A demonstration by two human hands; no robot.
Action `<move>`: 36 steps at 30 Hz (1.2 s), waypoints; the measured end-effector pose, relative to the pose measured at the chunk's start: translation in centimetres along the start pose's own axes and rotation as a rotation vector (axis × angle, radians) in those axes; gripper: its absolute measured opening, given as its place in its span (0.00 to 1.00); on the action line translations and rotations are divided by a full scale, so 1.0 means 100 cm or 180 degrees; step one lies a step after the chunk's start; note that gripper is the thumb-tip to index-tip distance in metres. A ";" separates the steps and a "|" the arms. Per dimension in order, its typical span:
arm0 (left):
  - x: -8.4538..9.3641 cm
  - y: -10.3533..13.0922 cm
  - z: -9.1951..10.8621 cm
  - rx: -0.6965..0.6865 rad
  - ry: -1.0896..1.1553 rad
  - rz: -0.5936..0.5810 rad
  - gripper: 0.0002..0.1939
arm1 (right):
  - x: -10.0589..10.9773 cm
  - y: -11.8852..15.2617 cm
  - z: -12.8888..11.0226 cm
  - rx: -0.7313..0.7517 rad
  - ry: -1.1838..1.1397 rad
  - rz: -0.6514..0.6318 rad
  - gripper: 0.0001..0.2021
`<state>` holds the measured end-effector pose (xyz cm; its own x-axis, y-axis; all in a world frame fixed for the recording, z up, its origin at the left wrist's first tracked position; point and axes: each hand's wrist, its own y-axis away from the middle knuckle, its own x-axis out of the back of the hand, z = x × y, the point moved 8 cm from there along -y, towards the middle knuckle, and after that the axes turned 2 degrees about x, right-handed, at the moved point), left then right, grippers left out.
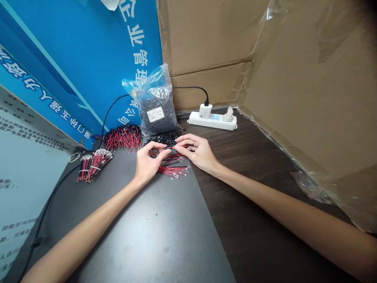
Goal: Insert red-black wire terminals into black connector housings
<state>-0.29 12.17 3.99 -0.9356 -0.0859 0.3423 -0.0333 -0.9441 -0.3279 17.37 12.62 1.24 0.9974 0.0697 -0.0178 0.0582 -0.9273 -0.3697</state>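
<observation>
My left hand [149, 158] and my right hand [198, 151] meet over the grey board, fingertips nearly touching. Between them runs a thin red wire [172, 147], pinched by both hands; a small dark piece at its left end is too small to make out. Below the fingers lie loose red and black wires [173, 171] with bright metal ends. Just behind my hands spreads a heap of small black connector housings [166, 137]. A pile of red and black wires [123, 138] sits left of it, and tied wire bundles [96, 164] lie farther left.
A clear plastic bag [159, 110] full of black parts stands behind the heap. At the back right, a white power strip [212, 120] holds a charger [205, 111] with a black cable. Cardboard [212, 39] and a blue printed panel [88, 47] wall in the table.
</observation>
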 end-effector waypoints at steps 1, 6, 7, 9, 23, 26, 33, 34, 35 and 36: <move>0.000 0.000 0.000 -0.0009 -0.0002 0.0009 0.11 | 0.000 0.000 0.000 0.0005 0.0012 0.0000 0.16; 0.000 0.001 -0.002 -0.0010 0.0023 0.0011 0.10 | 0.000 0.000 0.000 0.0011 0.0048 -0.0014 0.15; 0.000 0.001 -0.003 -0.0010 0.0039 0.0008 0.10 | 0.000 0.000 0.000 0.0008 0.0042 -0.0019 0.15; 0.000 0.001 -0.003 -0.0009 0.0070 0.0020 0.10 | -0.001 0.001 -0.001 0.0004 0.0041 -0.0033 0.14; -0.003 0.001 -0.002 0.0068 0.0052 -0.0074 0.12 | -0.001 0.001 -0.002 0.0001 0.0078 -0.0030 0.15; -0.004 0.002 0.000 0.0036 0.0031 -0.0113 0.12 | -0.001 0.001 0.000 -0.0053 0.0026 -0.0007 0.15; -0.005 0.002 0.001 0.0024 -0.0015 -0.0177 0.10 | 0.000 0.001 0.000 -0.0060 0.0017 0.0047 0.15; -0.005 0.003 0.001 0.0048 -0.0026 -0.0186 0.10 | 0.000 0.001 0.000 -0.0061 0.0020 0.0044 0.15; -0.005 0.003 0.001 0.0068 -0.0033 -0.0197 0.10 | 0.000 0.001 0.000 -0.0062 0.0024 0.0035 0.15; -0.005 0.003 0.000 0.0082 -0.0036 -0.0209 0.10 | 0.000 0.001 -0.001 -0.0062 0.0028 0.0021 0.15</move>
<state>0.20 11.94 3.74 -0.9278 -0.0270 0.3722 -0.0851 -0.9557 -0.2816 17.40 12.47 1.28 0.9981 0.0603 -0.0122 0.0522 -0.9347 -0.3516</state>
